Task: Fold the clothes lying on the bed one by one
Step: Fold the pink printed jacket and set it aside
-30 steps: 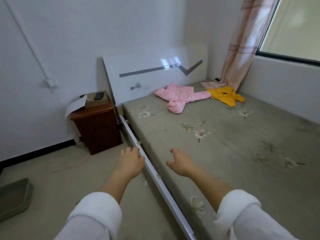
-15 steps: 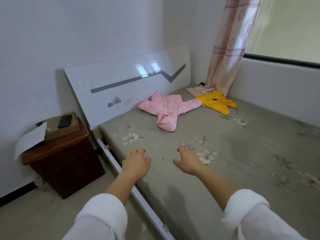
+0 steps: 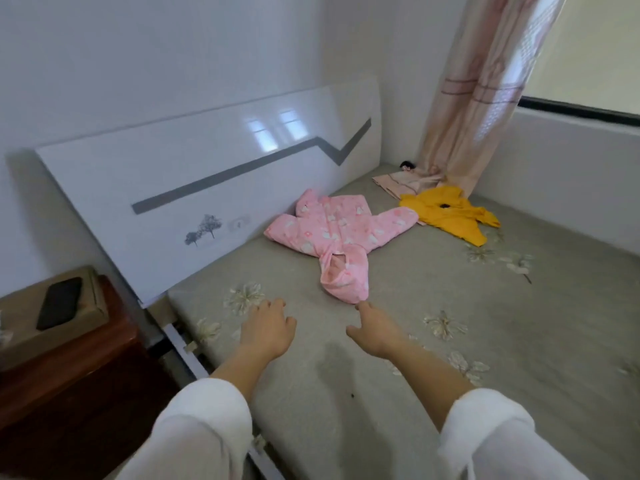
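- The bed (image 3: 450, 341), covered in a grey sheet with pale flower prints, fills most of the view; its glossy white headboard (image 3: 207, 188) with a grey zigzag stripe leans against the wall.
- A pinkish curtain (image 3: 481, 98) hangs in the far corner, its hem reaching the mattress.
- A dark wooden nightstand (image 3: 69, 375) stands left of the bed, bearing a cardboard box (image 3: 20, 323) with a black phone (image 3: 59, 303) on top.
- 2 garments lie near the headboard: a pink padded jacket (image 3: 346, 233) spread out with 1 sleeve pointing toward the person, and just beyond it a crumpled yellow garment (image 3: 450, 213).
- The right hand (image 3: 377, 332) reaches forward, fingers loose and grasping nothing, its fingertip at the jacket's near sleeve end.
- The left hand (image 3: 268, 329) hovers palm down over the sheet, relaxed and empty.
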